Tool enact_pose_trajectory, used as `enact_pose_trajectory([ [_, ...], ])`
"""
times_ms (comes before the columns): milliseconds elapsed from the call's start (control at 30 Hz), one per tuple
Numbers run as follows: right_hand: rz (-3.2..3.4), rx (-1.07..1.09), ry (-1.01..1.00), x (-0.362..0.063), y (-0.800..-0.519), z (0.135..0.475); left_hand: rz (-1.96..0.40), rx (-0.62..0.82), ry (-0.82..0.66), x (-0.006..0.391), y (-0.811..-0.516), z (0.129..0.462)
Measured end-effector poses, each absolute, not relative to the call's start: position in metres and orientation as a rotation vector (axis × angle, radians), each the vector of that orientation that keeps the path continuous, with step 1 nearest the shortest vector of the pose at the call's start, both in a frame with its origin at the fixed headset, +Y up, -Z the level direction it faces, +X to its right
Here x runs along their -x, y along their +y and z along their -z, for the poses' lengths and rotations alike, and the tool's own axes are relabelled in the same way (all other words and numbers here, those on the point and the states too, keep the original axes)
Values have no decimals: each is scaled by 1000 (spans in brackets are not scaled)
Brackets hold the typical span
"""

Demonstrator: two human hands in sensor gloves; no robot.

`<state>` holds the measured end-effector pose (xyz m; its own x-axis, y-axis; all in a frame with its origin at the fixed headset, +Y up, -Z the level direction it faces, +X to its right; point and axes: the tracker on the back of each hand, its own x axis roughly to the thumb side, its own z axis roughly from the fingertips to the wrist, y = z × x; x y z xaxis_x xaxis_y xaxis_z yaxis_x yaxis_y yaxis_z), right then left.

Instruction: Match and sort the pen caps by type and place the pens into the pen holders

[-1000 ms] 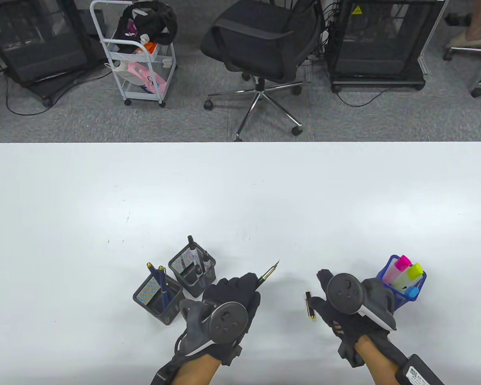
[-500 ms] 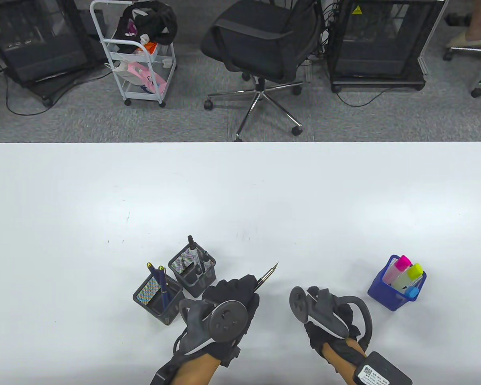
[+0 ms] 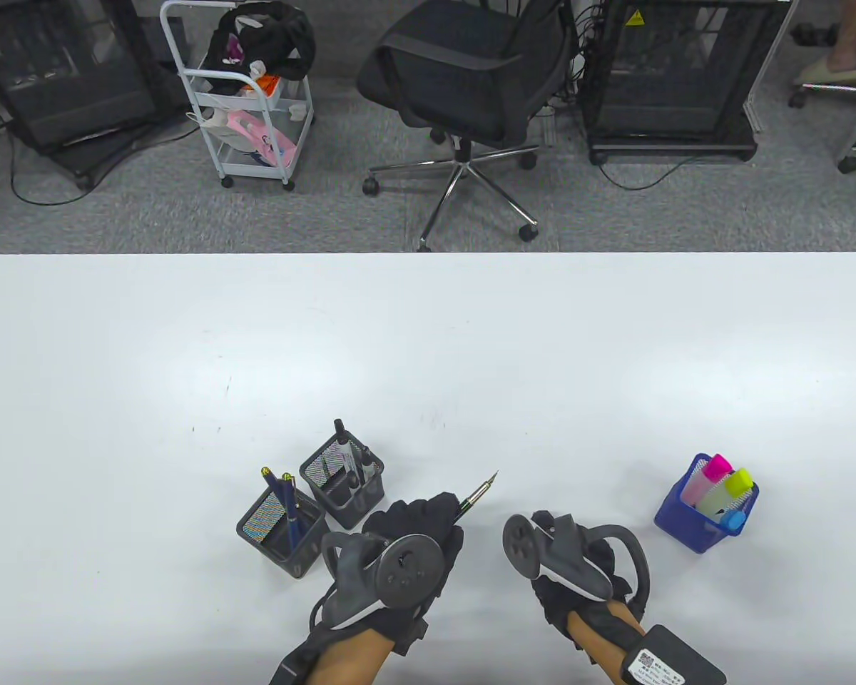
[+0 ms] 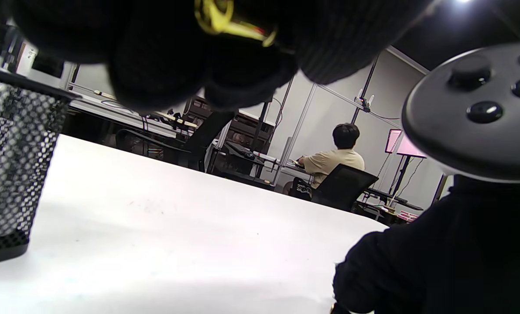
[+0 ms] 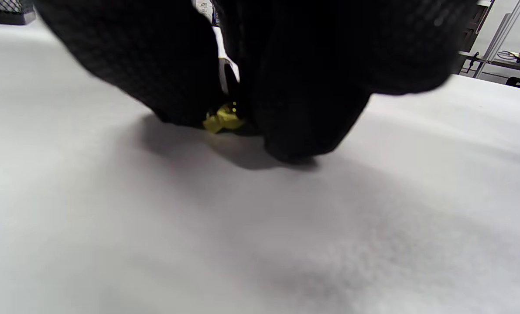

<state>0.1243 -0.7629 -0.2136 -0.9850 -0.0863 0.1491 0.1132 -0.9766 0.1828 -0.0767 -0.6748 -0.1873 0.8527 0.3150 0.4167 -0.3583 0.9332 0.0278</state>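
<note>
Left hand: the left hand (image 3: pixel 414 531) curls round a fountain pen (image 3: pixel 479 494) near the table's front edge, bare nib pointing up and right toward the middle.
Pen: uncapped; its gold trim shows between the gloved fingers in the left wrist view.
Right hand: the right hand (image 3: pixel 578 571) is down on the table (image 3: pixel 428 342) just right of the left, its fingertips (image 5: pixel 303 131) pressed together on a small gold-trimmed piece, likely the cap (image 5: pixel 223 120). Whether the cap is lifted or only trapped against the surface, I cannot tell.
Holders: two black mesh holders (image 3: pixel 342 481) stand just left of the left hand; the nearer one (image 3: pixel 279 524) holds dark pens with gold clips, so the matching home is probably there. A blue holder (image 3: pixel 692 517) with highlighters sits toward the front right.
Risk, cap: a small smooth cap under thick gloves may slip or roll away if the pinch closes off-centre.
Risk, nib: bringing cap and nib together at an angle could jam or bend the nib, or mark the glove with ink.
Risk, holder: the light mesh holders stand near the left wrist; a careless swing could tip one.
</note>
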Motion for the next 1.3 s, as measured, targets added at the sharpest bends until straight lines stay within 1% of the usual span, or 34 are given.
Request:
enact_pose_trajectory([
  [133,3059,227,-317,-132,-760,216,-360,-99,-415,78,-676,188],
  [233,3169,190,-290,-145,-747,220,-365,-95,-415,78,-676,189],
  [333,3358,152,-334,-165,-732,225,-362,-88,-418,78,-677,189],
  [433,3523,169,-286,-179,-722,225,-356,-78,-427,76,-678,189],
  [467,3553,197,-258,-182,-719,224,-355,-76,-432,76,-678,189],
  [500,3616,246,-155,-188,-713,223,-353,-75,-439,75,-679,189],
  [633,3733,406,84,-198,-695,219,-350,-71,-455,73,-679,188],
  [733,3774,531,193,-202,-684,216,-342,-69,-459,73,-679,188],
  [767,3759,580,219,-201,-682,214,-339,-71,-459,73,-679,188],
  [833,3601,747,307,-196,-676,210,-331,-81,-459,73,-679,188],
  [900,3357,831,370,-188,-672,204,-313,-96,-457,72,-678,187],
  [1000,3194,879,366,-176,-670,199,-256,-123,-459,70,-675,184],
  [1200,3110,959,362,-162,-667,192,-161,-170,-465,67,-670,179],
  [1300,3087,982,367,-158,-667,189,-139,-168,-470,65,-670,178],
])
